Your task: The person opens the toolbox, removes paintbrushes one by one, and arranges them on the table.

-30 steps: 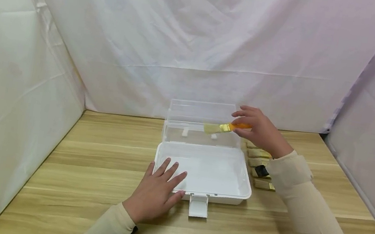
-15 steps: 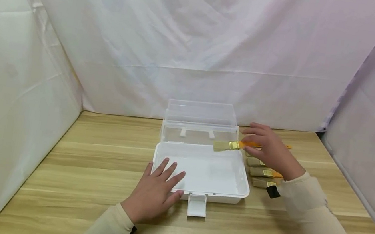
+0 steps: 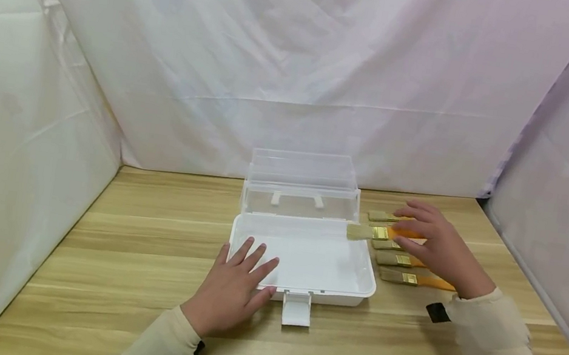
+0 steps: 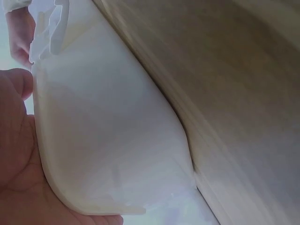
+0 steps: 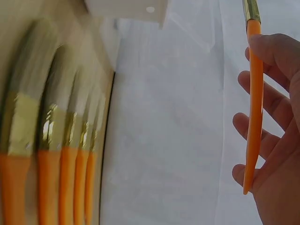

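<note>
A white plastic box (image 3: 318,262) with its clear lid (image 3: 303,174) tilted back stands on the wooden table. My left hand (image 3: 228,293) rests on its front left corner, fingers spread over the rim. In the left wrist view the palm lies against the white box wall (image 4: 108,122). At the box's right side, my right hand (image 3: 440,247) pinches a flat paintbrush (image 3: 380,233) by its orange handle. The bristles point left, over the box's back right rim. In the right wrist view, thumb and fingers hold the handle (image 5: 255,89) near the gold ferrule.
Several similar paintbrushes (image 3: 403,261) lie in a row on the table, just right of the box. A white latch (image 3: 296,310) hangs down at the box front. White cloth (image 3: 311,71) encloses the table at the back and both sides.
My right hand has moved right and nearer with the paintbrush, away from the lid, so the brushes lying on the table show more. My left hand stays on the box corner.
</note>
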`<control>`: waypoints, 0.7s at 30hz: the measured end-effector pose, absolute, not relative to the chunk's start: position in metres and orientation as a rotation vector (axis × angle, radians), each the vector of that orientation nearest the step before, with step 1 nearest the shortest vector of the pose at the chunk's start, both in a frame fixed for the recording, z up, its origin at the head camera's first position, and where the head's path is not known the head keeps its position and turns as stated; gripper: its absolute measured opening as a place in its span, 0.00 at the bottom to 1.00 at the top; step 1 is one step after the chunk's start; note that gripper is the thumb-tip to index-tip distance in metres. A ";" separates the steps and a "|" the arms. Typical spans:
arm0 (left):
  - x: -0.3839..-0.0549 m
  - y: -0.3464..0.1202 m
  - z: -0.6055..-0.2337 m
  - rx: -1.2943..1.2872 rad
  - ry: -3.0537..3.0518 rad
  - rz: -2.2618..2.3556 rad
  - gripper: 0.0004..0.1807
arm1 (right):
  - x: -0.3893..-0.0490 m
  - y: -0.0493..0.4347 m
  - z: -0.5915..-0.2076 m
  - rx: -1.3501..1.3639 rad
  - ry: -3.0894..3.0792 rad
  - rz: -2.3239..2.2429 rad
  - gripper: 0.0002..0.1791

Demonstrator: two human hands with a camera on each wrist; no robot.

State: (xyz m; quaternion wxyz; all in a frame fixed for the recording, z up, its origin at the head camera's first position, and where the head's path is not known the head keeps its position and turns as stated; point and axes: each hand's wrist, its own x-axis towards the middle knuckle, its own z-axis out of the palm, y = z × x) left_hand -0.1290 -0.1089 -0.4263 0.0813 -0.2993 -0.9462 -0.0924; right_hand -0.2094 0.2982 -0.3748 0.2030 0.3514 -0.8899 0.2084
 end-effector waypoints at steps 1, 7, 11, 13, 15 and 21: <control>-0.129 -0.109 -0.426 -0.894 -2.831 -0.279 0.29 | -0.206 0.301 -0.377 0.976 -2.482 0.582 0.17; -0.129 -0.110 -0.426 -0.890 -2.847 -0.270 0.30 | -0.185 0.323 -0.389 0.925 -2.521 0.595 0.19; -0.129 -0.111 -0.425 -0.888 -2.852 -0.278 0.30 | -0.173 0.335 -0.398 0.869 -2.580 0.587 0.17; -0.130 -0.111 -0.425 -0.889 -2.852 -0.285 0.30 | -0.168 0.341 -0.403 0.847 -2.612 0.591 0.15; -0.130 -0.110 -0.425 -0.896 -2.840 -0.297 0.30 | -0.163 0.347 -0.408 0.829 -2.637 0.593 0.13; -0.130 -0.109 -0.427 -0.905 -2.825 -0.298 0.30 | -0.157 0.362 -0.430 0.869 -2.667 0.569 0.14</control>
